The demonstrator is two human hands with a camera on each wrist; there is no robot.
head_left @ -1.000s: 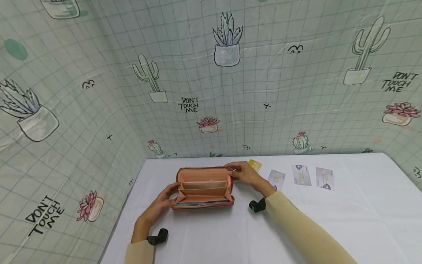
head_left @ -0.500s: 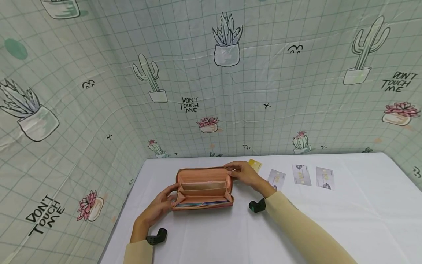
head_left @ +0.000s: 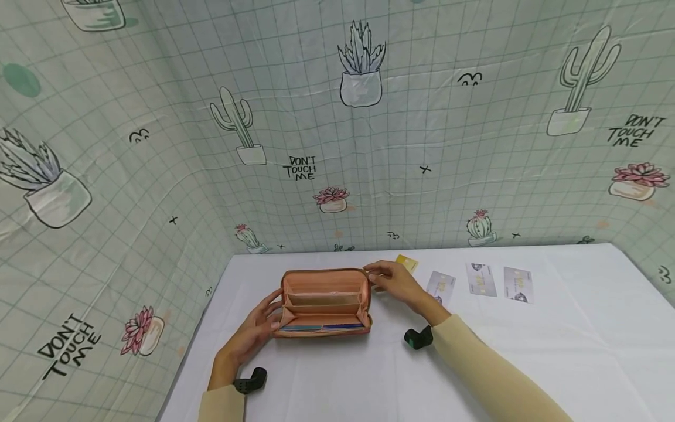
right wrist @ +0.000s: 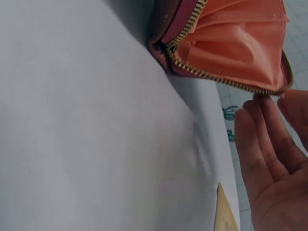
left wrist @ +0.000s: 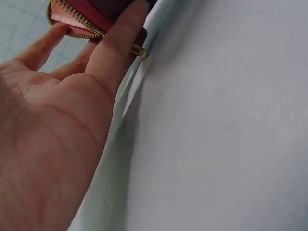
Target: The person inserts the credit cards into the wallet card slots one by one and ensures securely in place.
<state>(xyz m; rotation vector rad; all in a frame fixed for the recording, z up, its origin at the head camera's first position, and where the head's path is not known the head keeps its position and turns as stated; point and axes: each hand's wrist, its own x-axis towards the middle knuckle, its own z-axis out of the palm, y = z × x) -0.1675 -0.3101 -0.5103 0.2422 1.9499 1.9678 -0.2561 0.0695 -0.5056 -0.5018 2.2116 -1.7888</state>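
Note:
A zip-around wallet [head_left: 327, 278] stands unzipped on the white table, its peach lining and inner pockets facing me. Several cards [head_left: 300, 327] show in slots along its near edge. My left hand [head_left: 253, 331] grips the wallet's left side, thumb at the near corner and fingers behind; the left wrist view shows this hand on the brass zipper [left wrist: 82, 17] and dark red outside. At the far right corner my right hand [head_left: 398, 284] has its fingertips on the rim. In the right wrist view its fingers [right wrist: 269, 139] are nearly straight, with the tips partly hidden beyond the zipper edge.
A yellow card [head_left: 406, 263] lies beyond the right hand. Right of it are three silver-grey cards, the nearest card [head_left: 440, 286] beside the right forearm. A patterned cloth wall [head_left: 390, 176] rises behind the table. Black devices [head_left: 252, 381] sit at both wrists.
My right hand has shifted slightly right and its thumb has come off the wallet's inner side. The wallet's far flap tilts a little differently; the left hand keeps its hold.

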